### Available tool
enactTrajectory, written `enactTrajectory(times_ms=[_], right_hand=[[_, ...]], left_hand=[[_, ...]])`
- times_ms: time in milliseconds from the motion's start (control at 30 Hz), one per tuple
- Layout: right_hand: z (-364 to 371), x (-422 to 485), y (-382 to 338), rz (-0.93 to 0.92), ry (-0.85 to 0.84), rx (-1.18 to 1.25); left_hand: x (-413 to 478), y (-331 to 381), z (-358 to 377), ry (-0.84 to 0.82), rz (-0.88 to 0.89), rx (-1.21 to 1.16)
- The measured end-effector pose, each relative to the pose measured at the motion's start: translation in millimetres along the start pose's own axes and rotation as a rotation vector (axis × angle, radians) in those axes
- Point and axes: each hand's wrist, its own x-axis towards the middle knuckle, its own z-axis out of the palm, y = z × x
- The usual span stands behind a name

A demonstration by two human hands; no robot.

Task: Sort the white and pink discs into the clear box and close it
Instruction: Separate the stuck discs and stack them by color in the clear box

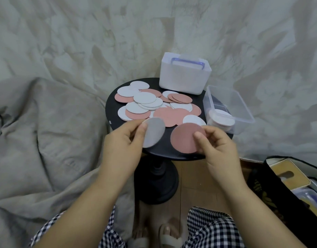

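Several white and pink discs (pixel 154 106) lie scattered and overlapping on a small round black table (pixel 165 151). My left hand (pixel 123 144) pinches a white disc (pixel 155 132) above the table's near edge. A pink disc (pixel 185 138) is pinched by my right hand (pixel 215 145) just to its right. The clear box (pixel 229 111) stands open at the table's right edge, with a stack of white discs (pixel 221 119) inside its near end.
A white lidded container with a purple handle (pixel 185 75) stands at the back of the table. A rumpled grey blanket (pixel 47 131) lies to the left. A black bag with boxes (pixel 288 183) sits on the floor at the right. Checked trousers and sandalled feet show below.
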Motion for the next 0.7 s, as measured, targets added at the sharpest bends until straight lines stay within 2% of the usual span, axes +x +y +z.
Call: enactTrajectory(times_ms=[100,233,333,433,533,600,700], right_hand=[[17.8,1.1,-6.2,0.062,0.0,0.093],[27.1,-4.7,-7.3,0.021,-0.007,0.034],[23.3,-3.0,-5.5,-0.042,-0.042,-0.188],[10.2,9.2,-0.4,-0.174,-0.148,-0.598],[-4.8,18.1,7.7,-0.111,-0.261,-0.84],[-10.6,14.5,15.9,-0.117,-0.307,-0.943],[-12.7,0.6,21.1,-0.208,-0.316,-0.895]], left_hand=[[-9.3,12.7,11.9,-0.062,-0.105,-0.158],[-17.4,12.4,16.7,-0.156,-0.226,-0.284],[-16.5,7.1,13.3,-0.126,-0.207,-0.239],[-12.2,1.4,6.7,-0.049,-0.196,-0.207],[-8.3,-4.8,2.5,0.005,-0.217,-0.203],[-8.3,-6.0,1.9,0.014,-0.219,-0.193],[-10.9,-7.1,2.8,0.007,-0.227,-0.196]])
